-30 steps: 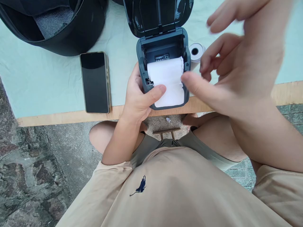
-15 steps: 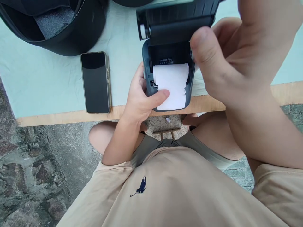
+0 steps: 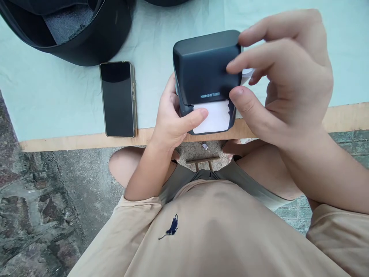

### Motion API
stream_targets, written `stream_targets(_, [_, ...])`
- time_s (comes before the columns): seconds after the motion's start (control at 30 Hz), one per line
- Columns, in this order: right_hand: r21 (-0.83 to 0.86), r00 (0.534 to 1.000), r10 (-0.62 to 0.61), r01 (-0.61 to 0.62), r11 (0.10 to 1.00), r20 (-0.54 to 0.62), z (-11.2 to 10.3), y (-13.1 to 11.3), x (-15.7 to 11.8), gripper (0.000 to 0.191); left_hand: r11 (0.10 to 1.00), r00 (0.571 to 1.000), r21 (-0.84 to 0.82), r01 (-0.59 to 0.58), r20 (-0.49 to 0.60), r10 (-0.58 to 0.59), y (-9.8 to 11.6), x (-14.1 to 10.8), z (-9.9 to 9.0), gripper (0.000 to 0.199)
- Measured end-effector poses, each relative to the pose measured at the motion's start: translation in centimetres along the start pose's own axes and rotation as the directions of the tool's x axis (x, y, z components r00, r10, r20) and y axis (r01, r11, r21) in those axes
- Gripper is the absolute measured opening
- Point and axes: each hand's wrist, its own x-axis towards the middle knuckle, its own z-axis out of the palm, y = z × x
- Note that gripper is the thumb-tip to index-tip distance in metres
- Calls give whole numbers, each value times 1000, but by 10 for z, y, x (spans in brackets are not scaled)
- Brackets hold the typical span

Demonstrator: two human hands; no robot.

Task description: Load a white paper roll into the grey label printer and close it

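Though the lid (image 3: 207, 73) lies down over the printer (image 3: 232, 119), the paper strip (image 3: 216, 121) coming out from under it has a ragged right edge, which could snag or feed crooked. The left hand (image 3: 170, 119) is closed around the printer's left side, above the bench's (image 3: 144, 135) near edge, its thumb on the strip; a drag of that thumb could skew the paper. The right hand (image 3: 296, 80) is loosely spread, thumb and fingers apart at the lid's right edge; a one-sided push there could tip the printer in its single-handed grip.

Whether those fingertips touch the lid is unclear, as is whether it is latched or the printer rests on anything. Behind the printer, a white roll (image 3: 247, 74) is mostly hidden; a dark object (image 3: 168, 2) is cut off at the top.
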Motion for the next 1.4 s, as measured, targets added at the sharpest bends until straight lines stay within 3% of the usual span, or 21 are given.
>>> stream_targets(0.1, [96, 993, 114, -114, 989, -3, -1, -8, -1, 42, 995, 997, -86, -58, 46, 62, -3, 2, -3, 51])
stream_targets(0.2, [124, 994, 98, -104, 987, 53, -3, -13, -1, 49, 995, 999, -90, -49, 19, 51, -2, 1, -2, 45])
stream_targets(0.27, [102, 992, 86, -95, 990, 94, -5, -14, 0, 50, 998, 1000, -56, -6, 0, 6, 2, -1, 2, 43])
stream_targets(0.4, [102, 979, 134, -150, 983, 154, -7, -14, 2, 41, 999, 999, -1, -35, 41, 35, 11, -4, 9, 45])
stream_targets(0.6, [96, 988, -22, 8, 995, 150, -5, -6, 3, 45, 998, 999, 46, -43, 14, 42, 10, -4, 9, 46])
stream_targets(0.7, [93, 988, -41, 28, 995, 146, -5, -4, 3, 43, 998, 999, 49, -41, -6, 41, 8, -4, 9, 47])
stream_targets(0.9, [26, 990, -58, 55, 998, 127, -3, -1, 8, 39, 979, 995, -199, -32, 91, 51, 12, 0, 13, 26])
stream_targets(0.97, [3, 993, -56, 56, 998, 105, -4, -1, 9, 35, 964, 999, -260, 49, 31, -42, 11, 2, 13, 43])
stream_targets(1.17, [-8, 991, -87, 89, 996, 105, -7, 3, 11, 37, 989, 994, -141, 54, -84, -66, 5, 5, 8, 48])
stream_targets(1.4, [-58, 979, -171, 179, 982, 115, -9, 4, 12, 51, 994, 992, -108, 22, -122, -36, 2, 6, 3, 33])
